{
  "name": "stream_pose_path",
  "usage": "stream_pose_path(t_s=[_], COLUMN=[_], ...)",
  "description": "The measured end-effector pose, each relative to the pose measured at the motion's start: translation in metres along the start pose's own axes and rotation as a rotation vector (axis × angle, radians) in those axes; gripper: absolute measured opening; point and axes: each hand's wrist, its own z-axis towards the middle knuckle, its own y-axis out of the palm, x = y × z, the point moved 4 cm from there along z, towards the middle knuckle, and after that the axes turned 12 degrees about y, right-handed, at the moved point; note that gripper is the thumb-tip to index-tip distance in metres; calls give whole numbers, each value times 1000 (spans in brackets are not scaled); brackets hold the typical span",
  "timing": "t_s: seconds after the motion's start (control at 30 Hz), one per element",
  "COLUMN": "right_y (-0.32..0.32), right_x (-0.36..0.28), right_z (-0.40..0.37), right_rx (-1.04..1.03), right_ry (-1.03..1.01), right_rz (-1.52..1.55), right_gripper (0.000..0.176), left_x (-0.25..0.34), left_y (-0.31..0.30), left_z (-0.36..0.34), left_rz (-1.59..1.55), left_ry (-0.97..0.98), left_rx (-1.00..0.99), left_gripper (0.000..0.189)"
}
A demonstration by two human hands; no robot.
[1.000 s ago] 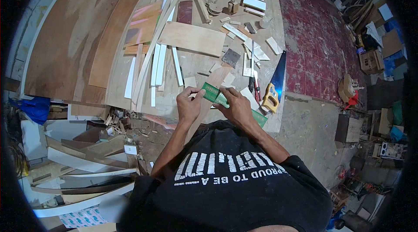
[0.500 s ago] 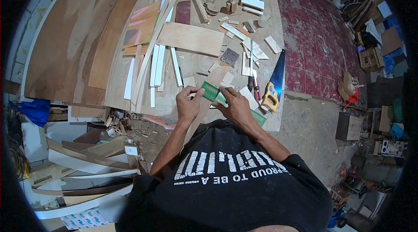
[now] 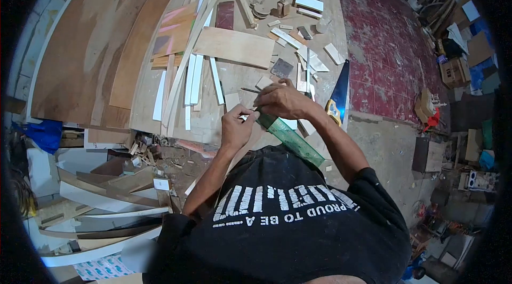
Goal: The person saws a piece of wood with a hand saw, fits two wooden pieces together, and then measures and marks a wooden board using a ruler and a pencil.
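A wide, see-through green plastic ruler (image 3: 293,141) slants from between my hands down toward my shirt. My left hand (image 3: 237,128) is closed, thumb and fingers pinched at the ruler's upper end. Just above that end, my right hand (image 3: 284,101) is bent with its fingertips drawn together; what they hold, if anything, is hidden. A narrow wooden strip (image 3: 257,136) runs under the hands toward my body, partly covered. Left of the right hand's fingers lies a dark pencil-like stick (image 3: 249,90).
A handsaw (image 3: 338,92) lies at the table's right edge, its handle partly behind my right forearm. A plywood board (image 3: 234,48), long white strips (image 3: 193,84) and a dark square piece (image 3: 281,68) lie beyond my hands. Large wooden sheets (image 3: 80,44) stand at left.
My right hand has moved up and away from the ruler's middle, its fingers now drawn together. The ruler has shifted and more of its length shows. My left hand has moved slightly right.
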Motion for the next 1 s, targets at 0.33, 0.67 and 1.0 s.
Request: stream_pose_path(t_s=[0.33,0.67,1.0], right_y=[-8,-19,-5], right_x=[-3,-27,-25], right_z=[2,-41,-42], right_rx=[-8,505,528], right_ry=[-88,89,123], right_rz=[162,207,174], right_gripper=[33,51,59], left_x=[32,43,43], left_y=[-10,-32,-32], left_z=[-7,27,23], left_rz=[44,-98,-106], left_ry=[33,154,97], left_rx=[-4,261,279], left_gripper=[15,25,27])
